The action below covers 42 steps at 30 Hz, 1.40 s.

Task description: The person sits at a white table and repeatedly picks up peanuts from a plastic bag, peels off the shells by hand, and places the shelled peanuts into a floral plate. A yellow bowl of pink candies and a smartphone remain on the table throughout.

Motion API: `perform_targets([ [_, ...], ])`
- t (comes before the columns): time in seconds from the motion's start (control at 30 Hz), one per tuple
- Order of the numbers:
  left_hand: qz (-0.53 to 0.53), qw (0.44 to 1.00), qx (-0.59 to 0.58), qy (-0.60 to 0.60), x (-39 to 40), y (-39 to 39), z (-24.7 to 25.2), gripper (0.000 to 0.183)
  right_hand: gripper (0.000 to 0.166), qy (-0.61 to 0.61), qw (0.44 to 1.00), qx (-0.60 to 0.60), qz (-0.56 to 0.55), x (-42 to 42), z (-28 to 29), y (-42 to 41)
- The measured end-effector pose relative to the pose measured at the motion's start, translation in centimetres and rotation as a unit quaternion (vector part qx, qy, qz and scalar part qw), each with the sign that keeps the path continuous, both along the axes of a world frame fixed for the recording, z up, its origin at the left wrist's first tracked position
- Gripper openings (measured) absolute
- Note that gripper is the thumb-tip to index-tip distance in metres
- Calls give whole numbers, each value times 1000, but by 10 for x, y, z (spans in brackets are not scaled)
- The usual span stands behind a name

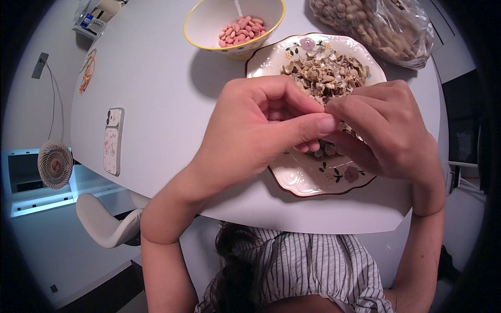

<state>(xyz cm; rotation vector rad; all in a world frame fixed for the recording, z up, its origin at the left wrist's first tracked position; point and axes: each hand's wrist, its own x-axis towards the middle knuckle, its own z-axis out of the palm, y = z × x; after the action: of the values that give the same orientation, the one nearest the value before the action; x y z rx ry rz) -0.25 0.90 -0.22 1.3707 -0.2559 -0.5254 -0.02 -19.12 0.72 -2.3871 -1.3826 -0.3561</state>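
My left hand [258,121] and my right hand [383,129] meet at the fingertips above a glazed floral plate [301,184] heaped with broken peanut shells [327,76]. Thumbs and forefingers are pinched together; whatever lies between them is too hidden to tell. Behind the left hand stands a white bowl with a yellow rim [207,23], holding pink shelled peanuts [242,32]. A clear plastic bag of unshelled peanuts [368,23] lies beyond the plate at the back right.
A phone in a patterned case [113,144] lies on the white table [156,90] at the left. Farther back are colourful rubber bands or cords [87,72]. A white chair [105,221] and a round fan [55,164] stand beyond the table's left edge.
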Motion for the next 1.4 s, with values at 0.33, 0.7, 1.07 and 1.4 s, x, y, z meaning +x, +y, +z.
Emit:
perform_targets([
  [0.33, -6, 999, -33, 20, 1, 0, -3, 12, 19, -28, 998, -19, -57, -6, -2, 10],
  [0.7, -21, 997, -48, 54, 0, 0, -1, 13, 21, -57, 998, -10, -18, -3, -5, 8],
  [1.07, -36, 995, -53, 71, 0, 1, 0, 14, 25, -31, 999, 28, 12, -2, -5, 7],
  [1.4, -66, 992, -67, 82, 0, 4, 2, 13, 24, 61, 994, 72, 52, 3, -2, 0],
])
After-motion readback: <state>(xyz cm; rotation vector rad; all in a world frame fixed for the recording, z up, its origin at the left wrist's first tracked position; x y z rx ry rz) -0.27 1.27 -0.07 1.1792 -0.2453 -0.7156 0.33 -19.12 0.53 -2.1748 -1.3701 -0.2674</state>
